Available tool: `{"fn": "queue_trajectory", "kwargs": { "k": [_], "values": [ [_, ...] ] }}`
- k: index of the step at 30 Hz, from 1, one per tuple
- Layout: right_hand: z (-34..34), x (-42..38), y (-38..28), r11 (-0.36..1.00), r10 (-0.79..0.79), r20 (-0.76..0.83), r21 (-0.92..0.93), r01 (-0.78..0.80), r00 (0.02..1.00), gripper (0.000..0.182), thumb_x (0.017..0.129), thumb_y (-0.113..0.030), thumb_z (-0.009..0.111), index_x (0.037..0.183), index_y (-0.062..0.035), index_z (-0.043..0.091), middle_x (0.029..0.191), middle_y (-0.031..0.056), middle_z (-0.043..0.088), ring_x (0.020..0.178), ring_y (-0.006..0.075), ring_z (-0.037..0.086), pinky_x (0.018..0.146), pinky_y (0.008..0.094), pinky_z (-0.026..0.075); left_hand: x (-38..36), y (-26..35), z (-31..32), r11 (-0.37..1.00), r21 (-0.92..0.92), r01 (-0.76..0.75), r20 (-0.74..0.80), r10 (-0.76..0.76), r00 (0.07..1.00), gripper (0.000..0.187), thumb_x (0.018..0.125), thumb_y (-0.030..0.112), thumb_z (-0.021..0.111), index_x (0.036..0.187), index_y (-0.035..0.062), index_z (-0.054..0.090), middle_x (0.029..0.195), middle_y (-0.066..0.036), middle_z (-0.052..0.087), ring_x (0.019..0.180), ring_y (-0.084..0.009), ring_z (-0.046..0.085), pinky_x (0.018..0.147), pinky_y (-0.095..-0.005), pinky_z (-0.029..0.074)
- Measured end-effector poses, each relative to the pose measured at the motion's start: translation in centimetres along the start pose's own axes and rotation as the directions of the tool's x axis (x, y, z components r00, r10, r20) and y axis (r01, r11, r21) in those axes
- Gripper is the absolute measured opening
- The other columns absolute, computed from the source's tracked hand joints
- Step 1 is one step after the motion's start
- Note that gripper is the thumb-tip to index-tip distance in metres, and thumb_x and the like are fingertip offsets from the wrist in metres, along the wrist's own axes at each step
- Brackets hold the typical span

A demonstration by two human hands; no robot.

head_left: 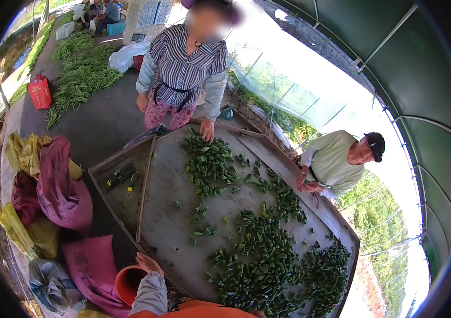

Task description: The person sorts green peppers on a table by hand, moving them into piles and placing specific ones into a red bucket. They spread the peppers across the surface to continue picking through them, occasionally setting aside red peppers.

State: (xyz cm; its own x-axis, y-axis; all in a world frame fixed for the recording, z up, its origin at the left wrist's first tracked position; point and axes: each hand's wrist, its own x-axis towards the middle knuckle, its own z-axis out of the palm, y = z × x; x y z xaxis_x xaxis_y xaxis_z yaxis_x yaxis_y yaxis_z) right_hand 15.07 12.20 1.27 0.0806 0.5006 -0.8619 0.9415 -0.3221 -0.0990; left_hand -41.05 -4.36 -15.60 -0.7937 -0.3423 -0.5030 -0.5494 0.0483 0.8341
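Observation:
My left hand [150,263] is at the table's near left edge, its fingers stretched out beside the rim of an orange-red bucket [124,283]. I see nothing held in it. At the bottom edge, only a sliver of what looks like my right hand [257,314] shows; its fingers are hidden. Small green peppers [260,249] lie in a large heap on the wood-framed table [167,201] in front of me. Another pile of peppers [209,159] is at the far end, where the hand of a person [207,130] in a striped top touches it.
A second person [336,164] in a pale green top stands at the table's right side, hands together. Full pink sacks [63,185] and yellow bags [18,228] crowd the floor at left. Long green beans [87,74] cover the ground farther back, near a red bag [40,93].

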Motion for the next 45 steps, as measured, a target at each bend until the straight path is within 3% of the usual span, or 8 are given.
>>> {"fn": "queue_trajectory", "kwargs": {
  "k": [19, 21, 38, 41, 42, 43, 44, 45],
  "values": [
    [14.2, 6.7, 2.7, 0.994, -0.041, 0.235, 0.108, 0.016, 0.971, 0.024, 0.088, -0.015, 0.052, 0.102, -0.0039, 0.069, 0.098, 0.01, 0.068, 0.092, 0.0193, 0.063, 0.081, 0.0345, 0.047, 0.0, 0.0, -0.3, 0.999, 0.032, 0.027, 0.046, -0.029, 0.999, 0.056, 0.101, 0.042, 0.031, 0.126, -0.0064, 0.046, 0.13, -0.024, 0.049, 0.114, -0.0348, 0.05, 0.098, -0.0355, 0.038],
    [14.1, 5.6, 1.6, 0.991, -0.003, 0.213, 0.134, -0.026, 0.977, 0.025, 0.089, -0.015, 0.052, 0.103, -0.0031, 0.068, 0.097, 0.0098, 0.068, 0.091, 0.0187, 0.062, 0.081, 0.0342, 0.047, 0.0, 0.1, -0.4, 0.999, 0.044, 0.02, 0.043, -0.022, 0.999, 0.057, 0.101, 0.042, 0.031, 0.127, -0.0065, 0.046, 0.131, -0.024, 0.049, 0.115, -0.0353, 0.05, 0.099, -0.0357, 0.038],
    [12.4, 4.6, -3.1, 0.965, -0.209, 0.203, -0.113, 0.235, 0.957, 0.031, 0.087, -0.022, 0.058, 0.11, -0.0028, 0.064, 0.097, 0.0142, 0.067, 0.095, 0.0261, 0.063, 0.083, 0.0364, 0.048, 0.1, -0.2, -0.2, 0.996, 0.086, -0.014, 0.017, 0.013, 1.0, 0.057, 0.101, 0.042, 0.03, 0.123, -0.0078, 0.048, 0.125, -0.025, 0.053, 0.111, -0.0377, 0.052, 0.096, -0.035, 0.039],
    [12.8, 3.8, -2.1, 0.843, -0.398, 0.291, -0.258, 0.472, 0.87, 0.033, 0.087, -0.024, 0.06, 0.112, -0.0027, 0.063, 0.097, 0.0149, 0.067, 0.095, 0.0274, 0.064, 0.083, 0.0368, 0.048, 0.2, -0.4, -0.1, 0.997, 0.075, -0.006, 0.022, 0.004, 1.0, 0.057, 0.101, 0.042, 0.03, 0.123, -0.0072, 0.048, 0.126, -0.024, 0.052, 0.111, -0.0368, 0.052, 0.095, -0.0347, 0.039],
    [12.1, 3.5, -2.5, 0.704, -0.515, 0.365, -0.336, 0.626, 0.776, 0.033, 0.087, -0.024, 0.06, 0.112, -0.0027, 0.063, 0.097, 0.0152, 0.067, 0.095, 0.0279, 0.064, 0.083, 0.0369, 0.048, 0.1, -0.4, -0.2, 0.997, 0.072, 0.0, 0.018, -0.001, 1.0, 0.057, 0.101, 0.042, 0.03, 0.123, -0.0069, 0.048, 0.126, -0.024, 0.052, 0.111, -0.0365, 0.052, 0.095, -0.0346, 0.039],
    [10.6, 3.3, -4.4, 0.418, -0.623, 0.482, -0.46, 0.783, 0.616, 0.035, 0.086, -0.026, 0.06, 0.113, -0.0026, 0.062, 0.095, 0.0152, 0.067, 0.094, 0.0288, 0.064, 0.081, 0.0379, 0.048, 0.3, -0.6, -0.1, 0.998, 0.067, 0.01, 0.004, -0.01, 1.0, 0.057, 0.101, 0.042, 0.03, 0.123, -0.0067, 0.048, 0.126, -0.024, 0.052, 0.111, -0.0364, 0.052, 0.095, -0.0345, 0.039],
    [9.1, 1.6, -9.4, 0.743, -0.477, 0.323, -0.349, 0.571, 0.817, 0.042, 0.085, -0.026, 0.061, 0.119, -0.003, 0.057, 0.091, 0.0145, 0.067, 0.089, 0.0298, 0.065, 0.078, 0.0391, 0.049, 0.5, -0.8, 0.2, 0.998, 0.062, 0.019, -0.005, -0.018, 1.0, 0.057, 0.101, 0.042, 0.03, 0.124, -0.0064, 0.048, 0.127, -0.024, 0.052, 0.111, -0.0363, 0.052, 0.096, -0.0345, 0.039],
    [7.7, -0.9, -15.5, 0.949, -0.236, 0.206, -0.162, 0.271, 0.95, 0.049, 0.084, -0.027, 0.062, 0.126, -0.0035, 0.052, 0.087, 0.0138, 0.067, 0.084, 0.0307, 0.065, 0.074, 0.0404, 0.05, 0.6, -1.1, 0.1, 0.998, 0.062, 0.029, -0.013, -0.028, 1.0, 0.056, 0.101, 0.042, 0.03, 0.124, -0.0061, 0.048, 0.127, -0.023, 0.052, 0.111, -0.0361, 0.052, 0.096, -0.0345, 0.039]
  ]
}}
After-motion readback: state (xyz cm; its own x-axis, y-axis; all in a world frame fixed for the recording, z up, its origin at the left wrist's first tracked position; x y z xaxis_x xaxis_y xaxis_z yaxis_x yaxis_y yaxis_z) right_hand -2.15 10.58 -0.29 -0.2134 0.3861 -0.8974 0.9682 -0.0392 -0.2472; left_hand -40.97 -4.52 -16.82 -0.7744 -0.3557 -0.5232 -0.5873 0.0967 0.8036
